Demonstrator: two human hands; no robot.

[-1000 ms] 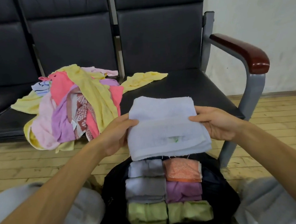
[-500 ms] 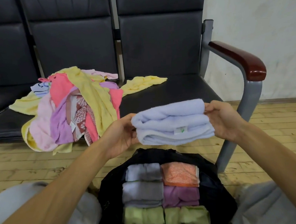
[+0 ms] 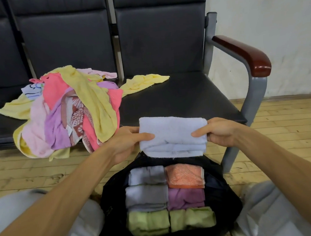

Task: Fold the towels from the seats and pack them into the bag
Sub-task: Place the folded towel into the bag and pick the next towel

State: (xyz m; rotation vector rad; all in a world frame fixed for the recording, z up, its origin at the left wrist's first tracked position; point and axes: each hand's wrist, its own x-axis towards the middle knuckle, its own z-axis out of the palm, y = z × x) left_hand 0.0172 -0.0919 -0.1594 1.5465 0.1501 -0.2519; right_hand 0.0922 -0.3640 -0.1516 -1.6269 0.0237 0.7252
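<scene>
The person holds a folded lilac towel (image 3: 172,135) level in the air, over the front edge of the seat (image 3: 177,98). The left hand (image 3: 127,143) pinches its 9 o'clock end, thumb flat on top. The right hand (image 3: 220,133) pinches the 3 o'clock end the same way. The fingers beneath are mostly hidden, so their spread cannot be told.

At 6 o'clock of the towel, just below it, the black bag (image 3: 218,190) stands open on the floor (image 3: 289,119). Folded towels are packed in it in two columns: two lilac ones (image 3: 146,186) over a green one (image 3: 149,223) on the 9 o'clock side, and orange (image 3: 184,176), purple (image 3: 186,197) and green (image 3: 193,219) on the 3 o'clock side.

At 10 o'clock of the held towel, a loose pile (image 3: 68,113) of towels spills over the seat edge. A yellow towel (image 3: 144,80) lies at 12 o'clock.
</scene>
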